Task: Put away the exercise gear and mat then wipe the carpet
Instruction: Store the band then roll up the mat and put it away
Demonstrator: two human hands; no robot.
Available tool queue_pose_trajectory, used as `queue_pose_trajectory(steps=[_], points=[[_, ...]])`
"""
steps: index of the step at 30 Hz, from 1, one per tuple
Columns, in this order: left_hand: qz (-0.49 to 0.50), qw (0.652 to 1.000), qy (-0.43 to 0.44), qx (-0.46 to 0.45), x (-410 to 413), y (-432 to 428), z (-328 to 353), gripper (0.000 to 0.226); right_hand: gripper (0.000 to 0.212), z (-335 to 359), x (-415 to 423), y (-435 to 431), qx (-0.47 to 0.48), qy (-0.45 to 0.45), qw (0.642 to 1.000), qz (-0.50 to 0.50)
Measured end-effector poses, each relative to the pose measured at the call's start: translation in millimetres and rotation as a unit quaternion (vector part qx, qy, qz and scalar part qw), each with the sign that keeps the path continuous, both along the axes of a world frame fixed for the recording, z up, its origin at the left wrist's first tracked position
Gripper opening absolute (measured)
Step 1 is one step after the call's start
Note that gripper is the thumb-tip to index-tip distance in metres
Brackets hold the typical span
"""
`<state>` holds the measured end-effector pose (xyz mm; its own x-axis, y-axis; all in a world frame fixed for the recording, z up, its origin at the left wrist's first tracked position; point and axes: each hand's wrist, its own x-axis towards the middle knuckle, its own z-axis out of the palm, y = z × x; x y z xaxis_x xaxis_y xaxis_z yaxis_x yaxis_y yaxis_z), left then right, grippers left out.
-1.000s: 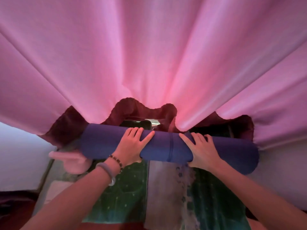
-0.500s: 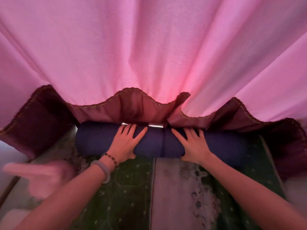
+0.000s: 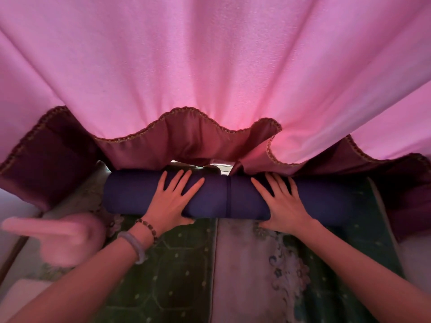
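A rolled dark blue exercise mat [image 3: 221, 194] lies crosswise on the green patterned carpet [image 3: 177, 276], just under the hem of a pink curtain. My left hand [image 3: 172, 199] presses flat on the roll left of its strap, fingers spread. On the right half my right hand [image 3: 279, 201] lies flat too, fingers straight. The mat's right end fades into shadow under the curtain.
A pink curtain [image 3: 210, 78] with a dark red trimmed hem [image 3: 186, 141] hangs low over the mat and fills the upper view. A blurred pink object [image 3: 58, 236] lies at the left on the carpet. A pale floral strip [image 3: 247, 271] runs down the carpet's middle.
The mat has come down from the air onto the carpet under the curtain hem. My hands went from gripping it to lying flat on top.
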<state>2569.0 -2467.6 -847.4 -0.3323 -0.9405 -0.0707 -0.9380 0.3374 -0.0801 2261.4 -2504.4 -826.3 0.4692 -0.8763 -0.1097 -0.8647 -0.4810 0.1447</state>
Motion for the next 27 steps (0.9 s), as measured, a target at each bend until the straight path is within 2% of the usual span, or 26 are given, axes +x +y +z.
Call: queue_pose_trajectory(steps=[6,13,16,20,27], points=[[-0.001,1.0,0.022,-0.014,-1.6,10.5,-2.8,0.127,0.115,-3.3,-18.1,16.5,-0.003,-0.013,0.999,-0.037],[-0.004,0.997,0.05,-0.05,-1.4,24.9,-6.4,0.096,0.082,-3.1,-10.5,36.7,-0.046,-0.083,0.994,-0.062],[-0.009,0.998,0.049,-0.037,-2.4,31.9,-9.9,0.091,0.076,-7.2,-9.2,39.7,-0.02,-0.075,0.993,-0.088],[-0.011,0.998,0.057,-0.035,-3.0,37.7,-11.7,0.088,0.076,-12.5,-11.1,42.9,0.019,-0.058,0.993,-0.106],[-0.036,0.996,0.066,-0.053,-2.1,49.4,-10.2,0.089,0.075,-4.6,-12.0,56.0,-0.025,-0.074,0.994,-0.079]])
